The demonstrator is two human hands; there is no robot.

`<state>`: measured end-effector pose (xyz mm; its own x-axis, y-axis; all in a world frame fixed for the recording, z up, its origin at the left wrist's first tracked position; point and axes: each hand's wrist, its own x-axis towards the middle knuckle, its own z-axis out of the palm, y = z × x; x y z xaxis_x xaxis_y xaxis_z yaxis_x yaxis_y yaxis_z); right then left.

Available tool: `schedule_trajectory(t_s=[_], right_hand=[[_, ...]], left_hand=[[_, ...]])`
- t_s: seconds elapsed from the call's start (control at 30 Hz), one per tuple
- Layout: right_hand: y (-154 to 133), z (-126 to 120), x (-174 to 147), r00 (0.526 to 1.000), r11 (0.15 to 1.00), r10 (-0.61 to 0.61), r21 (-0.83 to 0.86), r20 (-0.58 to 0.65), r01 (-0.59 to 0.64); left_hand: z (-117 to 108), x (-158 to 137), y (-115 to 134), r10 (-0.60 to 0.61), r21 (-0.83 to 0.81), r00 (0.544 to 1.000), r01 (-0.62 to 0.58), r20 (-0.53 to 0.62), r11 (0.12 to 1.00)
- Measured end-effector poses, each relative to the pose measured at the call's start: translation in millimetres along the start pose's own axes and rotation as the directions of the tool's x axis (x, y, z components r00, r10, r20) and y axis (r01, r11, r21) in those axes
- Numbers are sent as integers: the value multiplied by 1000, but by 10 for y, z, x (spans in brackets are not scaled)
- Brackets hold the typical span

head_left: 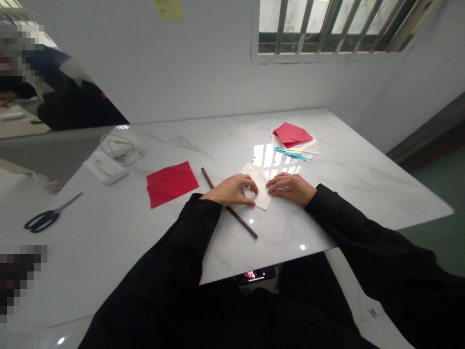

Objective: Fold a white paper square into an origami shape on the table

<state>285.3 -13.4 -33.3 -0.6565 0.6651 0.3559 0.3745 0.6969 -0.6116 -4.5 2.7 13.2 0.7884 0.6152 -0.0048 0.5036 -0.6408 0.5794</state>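
A small sheet of white paper (262, 199) lies on the table between my hands, with its upper part reaching past my fingers. My left hand (235, 189) rests on its left side, fingers curved and a gap showing between thumb and fingertips. At the right edge of the paper, my right hand (292, 188) has its fingers bent together on it; the thumb is mostly hidden. Under my left wrist runs a thin brown stick (241, 222), partly covered by the hand. A red sheet of paper (171, 184), lightly creased, lies left of the stick.
A stack of folded papers (292, 135), red on top, sits at the back right. Black-handled scissors (49, 218) and a white box with a coiled cable (121, 149) are on the left. A phone (256, 276) shows below the table edge. Another person (72, 92) is at the far left.
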Motion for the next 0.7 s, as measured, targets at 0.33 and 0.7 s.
schedule_trajectory(t_s=[0.33,0.7], right_hand=[[176,-153,127,980,972,157,157,119,-175],[138,-173,285,988,988,44,137,151,-65]], left_hand=[[-29,-13,-48,-18,-69,999,14,-51,998],[-34,-27,-115,-41,-123,997,33,-67,992]])
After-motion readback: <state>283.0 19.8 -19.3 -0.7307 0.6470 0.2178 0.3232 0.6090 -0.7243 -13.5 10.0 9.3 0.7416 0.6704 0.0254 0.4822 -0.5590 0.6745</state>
